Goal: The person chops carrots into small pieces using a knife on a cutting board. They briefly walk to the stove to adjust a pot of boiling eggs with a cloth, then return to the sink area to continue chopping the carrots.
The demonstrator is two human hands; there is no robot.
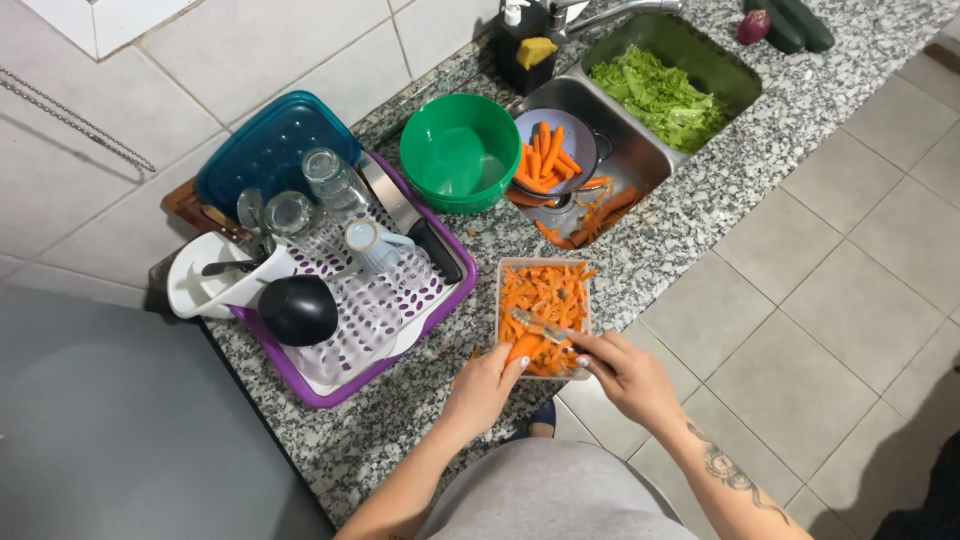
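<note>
Granite counter by the sink: I see my left hand [487, 385] gripping a carrot [522, 348] over the peel-filled tub [545, 313], right hand [628, 375] holding the peeler [538, 326]; several carrots [546, 160] wait in the colander [556, 148].

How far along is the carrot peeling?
Done: orange peelings fill the clear rectangular container. In hand: left hand holds a carrot, right hand a peeler. Left: whole carrots in the grey round colander in the sink.
</note>
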